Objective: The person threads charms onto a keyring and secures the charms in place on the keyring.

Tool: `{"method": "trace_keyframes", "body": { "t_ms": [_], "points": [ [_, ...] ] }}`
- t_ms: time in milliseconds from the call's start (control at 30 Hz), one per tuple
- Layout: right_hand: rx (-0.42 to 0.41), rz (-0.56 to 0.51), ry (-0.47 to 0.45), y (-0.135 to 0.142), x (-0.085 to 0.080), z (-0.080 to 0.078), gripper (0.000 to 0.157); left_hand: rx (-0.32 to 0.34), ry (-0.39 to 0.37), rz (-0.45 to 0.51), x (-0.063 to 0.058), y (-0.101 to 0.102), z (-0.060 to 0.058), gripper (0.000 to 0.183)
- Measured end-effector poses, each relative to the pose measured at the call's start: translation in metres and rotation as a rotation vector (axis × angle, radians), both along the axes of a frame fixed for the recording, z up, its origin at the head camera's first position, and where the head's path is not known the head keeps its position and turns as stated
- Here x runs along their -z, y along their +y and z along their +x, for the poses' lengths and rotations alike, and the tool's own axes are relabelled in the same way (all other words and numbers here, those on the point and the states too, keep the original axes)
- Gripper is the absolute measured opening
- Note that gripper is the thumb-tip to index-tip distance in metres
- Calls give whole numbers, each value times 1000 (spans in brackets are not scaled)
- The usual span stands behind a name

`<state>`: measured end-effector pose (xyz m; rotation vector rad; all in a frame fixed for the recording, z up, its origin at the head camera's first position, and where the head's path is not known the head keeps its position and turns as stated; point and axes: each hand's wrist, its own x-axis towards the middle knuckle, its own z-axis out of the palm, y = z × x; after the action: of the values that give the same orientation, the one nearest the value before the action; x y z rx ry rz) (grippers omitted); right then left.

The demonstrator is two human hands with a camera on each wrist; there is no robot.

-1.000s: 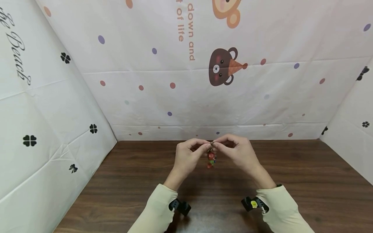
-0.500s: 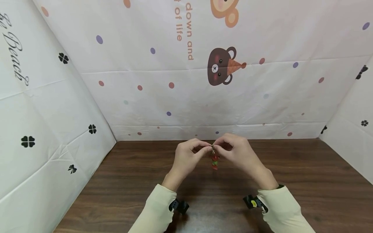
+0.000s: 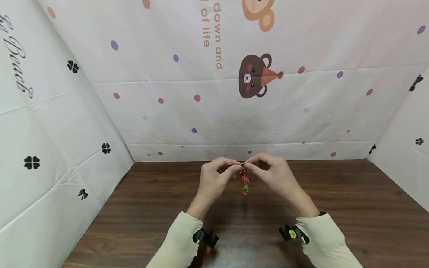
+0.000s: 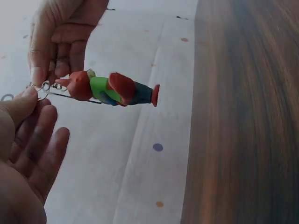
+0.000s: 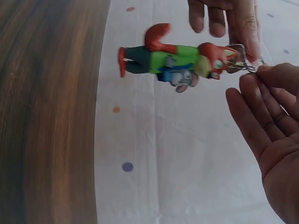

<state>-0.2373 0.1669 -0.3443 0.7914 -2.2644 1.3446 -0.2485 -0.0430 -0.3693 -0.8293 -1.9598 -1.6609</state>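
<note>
Three pale cloths stand around the work: a back cloth (image 3: 218, 115) with coloured dots and a sideways brown bear in an orange hat, a left cloth (image 3: 60, 119) with black clovers and a bow, and a right cloth (image 3: 407, 167). I can read "down and" and "of life" running sideways on the back one, and "Beach" in script on the left one, the word before it cut off. Inside them lies a dark wood-grain table (image 3: 151, 208). Two cream sleeves (image 3: 177, 240) reach in over it. From them come the left hand (image 3: 212, 178) and the right hand (image 3: 276, 175), fingertips nearly meeting, each pinching the same bit of metal between thumb and forefinger, the remaining fingers loosely spread. Each wrist carries a black device (image 3: 210, 239), the right one bearing a yellow sticker (image 3: 292, 234). Between the hands, clear of the tabletop, hangs a fox-like figure (image 5: 182, 51): orange-red head, tail and feet, pale muzzle, bright green shirt, blue tie, dark bluish trousers. At its front sits a small grey rabbit-like figure (image 5: 182, 78) with some blue on it. Beside it runs a thin straight strip (image 4: 74, 96), its nature unclear to me. Smallest are the silvery rings (image 4: 46, 85) above its head, held in the fingertips.
</note>
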Motion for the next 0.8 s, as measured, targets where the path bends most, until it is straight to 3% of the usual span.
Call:
{"method": "trace_keyframes", "body": {
  "t_ms": [100, 233, 333, 433, 633, 733, 800],
  "points": [
    [3, 78, 48, 1, -2, 0, 11, -51, 54, -97, 0, -1, -1, 6],
    [-3, 176, 175, 1, -2, -1, 18, -179, 183, -291, 0, -2, -2, 6],
    [-14, 181, 200, 1, 0, -3, 19, -225, 213, -334, 0, -1, -1, 6],
    [-20, 123, 119, 0, 0, -2, 14, -198, 175, -265, 0, -1, -1, 6],
    [-20, -36, -52, 2, 1, -2, 7, -58, 55, -33, 1, 0, -2, 5],
    [-16, -35, -62, 2, 2, -2, 6, -37, 26, -9, 2, 1, -2, 6],
    [-9, -5, -51, 2, 2, -2, 6, -61, 24, -41, 3, 1, -1, 6]
  ]
}}
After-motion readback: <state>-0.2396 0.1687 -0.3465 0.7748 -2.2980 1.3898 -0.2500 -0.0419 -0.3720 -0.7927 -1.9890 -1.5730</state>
